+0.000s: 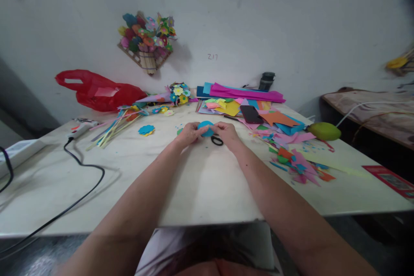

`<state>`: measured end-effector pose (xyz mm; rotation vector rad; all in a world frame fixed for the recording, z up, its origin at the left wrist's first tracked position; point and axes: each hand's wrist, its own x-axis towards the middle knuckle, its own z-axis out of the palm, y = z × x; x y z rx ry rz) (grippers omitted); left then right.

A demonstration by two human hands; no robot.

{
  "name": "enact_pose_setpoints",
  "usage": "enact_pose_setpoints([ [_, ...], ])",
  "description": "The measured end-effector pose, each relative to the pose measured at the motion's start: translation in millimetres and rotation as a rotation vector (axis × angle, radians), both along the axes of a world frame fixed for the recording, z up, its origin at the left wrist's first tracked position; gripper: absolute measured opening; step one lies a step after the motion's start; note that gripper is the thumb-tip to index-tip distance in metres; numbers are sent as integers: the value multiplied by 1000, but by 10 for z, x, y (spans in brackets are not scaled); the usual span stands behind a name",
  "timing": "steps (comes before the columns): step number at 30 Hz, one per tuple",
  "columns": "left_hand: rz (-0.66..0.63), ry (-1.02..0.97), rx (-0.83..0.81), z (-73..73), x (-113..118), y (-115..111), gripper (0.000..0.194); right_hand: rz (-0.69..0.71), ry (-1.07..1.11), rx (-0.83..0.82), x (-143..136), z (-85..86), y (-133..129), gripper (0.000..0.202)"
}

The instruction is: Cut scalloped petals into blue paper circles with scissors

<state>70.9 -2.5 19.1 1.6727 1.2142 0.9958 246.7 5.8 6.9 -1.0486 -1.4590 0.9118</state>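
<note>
Both my hands meet over the middle of the white table. My left hand (pixel 190 134) grips the left edge of a round blue paper piece (pixel 206 128), its fingers closed on it. From the right, my right hand (pixel 225 132) pinches the same blue piece along its other edge. Just below the paper, beside my right hand, lies a black scissor handle (pixel 217 141); the rest of the scissors is hidden. A green scrap (pixel 180 131) rests by my left hand. Farther left lies a blue scalloped paper flower (pixel 146 130) with yellow under it.
Paper sheets (pixel 246 93), a phone (pixel 251 114) and colourful scraps (pixel 300 166) cover the table's right side. A red bag (pixel 100 92), paper strips (pixel 119 125) and a glue gun (pixel 83 129) with its black cord lie left. A green mango-like object (pixel 324 131) sits right.
</note>
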Motion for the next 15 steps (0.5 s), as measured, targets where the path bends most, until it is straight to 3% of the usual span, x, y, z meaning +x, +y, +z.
enact_pose_setpoints([
  [4,-11,6,43,-11,1,24,53,-4,63,18,14,-23,24,30],
  [11,44,147,163,-68,-21,82,38,-92,213,-26,38,-41,83,33],
  [15,43,75,144,-72,-11,67,42,-78,188,-43,34,-24,54,37],
])
